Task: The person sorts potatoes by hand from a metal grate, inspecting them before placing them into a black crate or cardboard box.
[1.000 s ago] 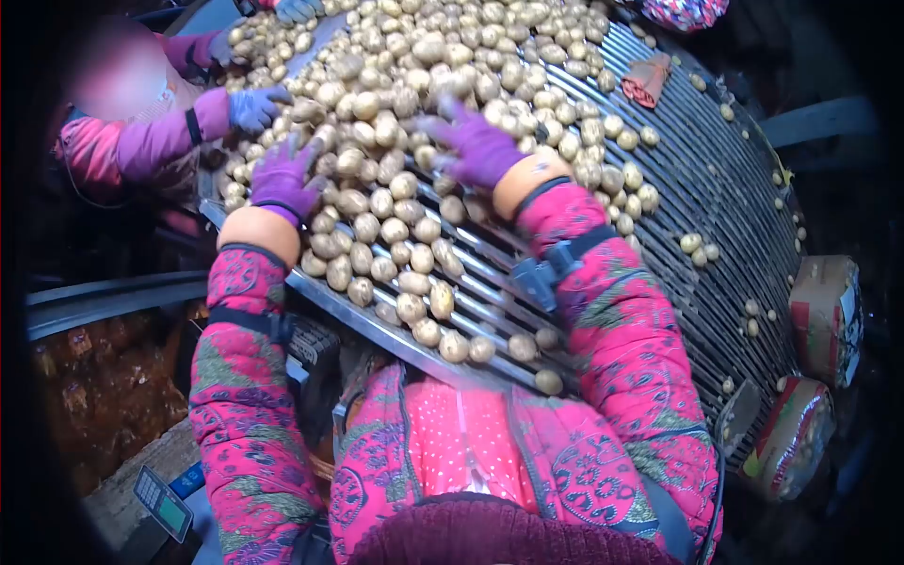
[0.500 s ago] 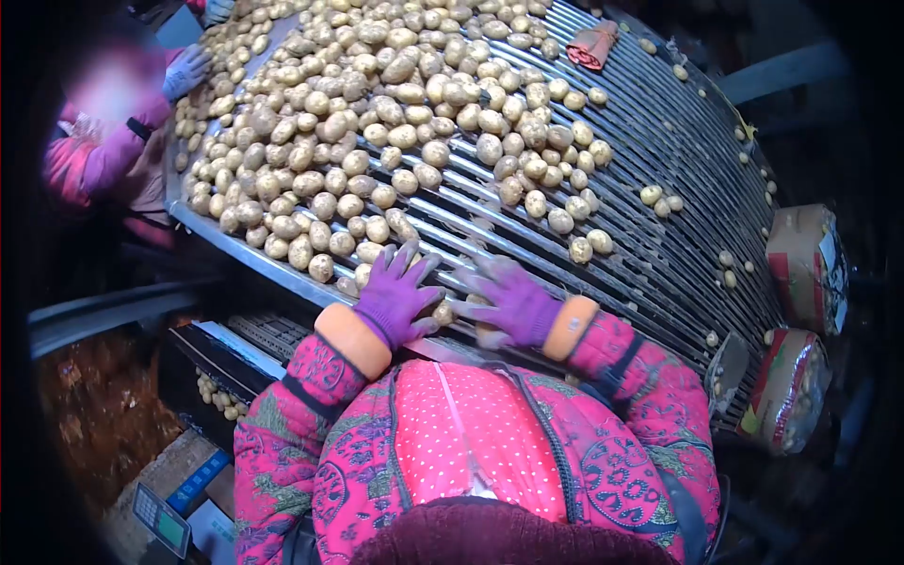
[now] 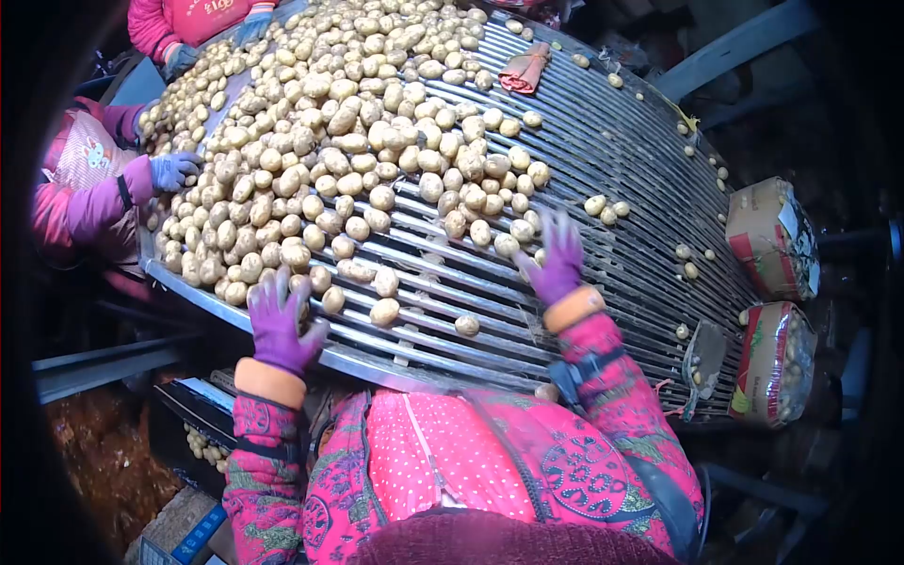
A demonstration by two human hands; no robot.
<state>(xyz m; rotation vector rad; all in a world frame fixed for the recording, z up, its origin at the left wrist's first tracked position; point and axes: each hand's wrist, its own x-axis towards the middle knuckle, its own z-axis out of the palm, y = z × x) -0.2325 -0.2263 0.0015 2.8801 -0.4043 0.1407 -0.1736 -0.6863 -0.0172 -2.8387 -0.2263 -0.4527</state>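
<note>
A large heap of potatoes [image 3: 339,141] covers the left and middle of a metal bar rack [image 3: 490,320]. My left hand [image 3: 281,325], in a purple glove with greyish fingertips, rests against potatoes at the near left edge of the heap. Its fingers are spread, and I see nothing gripped in them. Stretched farther out, my right hand [image 3: 557,264], gloved alike and a little blurred, is beside the heap's right edge. Its fingers are apart, close to a few potatoes. Between my hands, a single potato [image 3: 467,325] lies on the bars.
A folded reddish sack [image 3: 524,68] lies on the far bars. Two filled cardboard boxes [image 3: 761,247] [image 3: 767,363] stand on the right. Co-workers' gloved hands [image 3: 175,171] [image 3: 252,28] are at the heap's left and far sides. A metal rim [image 3: 212,306] borders the rack.
My hands have moved apart: the left to the left along the heap, the right outward and away from me. The view has shifted, bringing another co-worker in at the top left.
</note>
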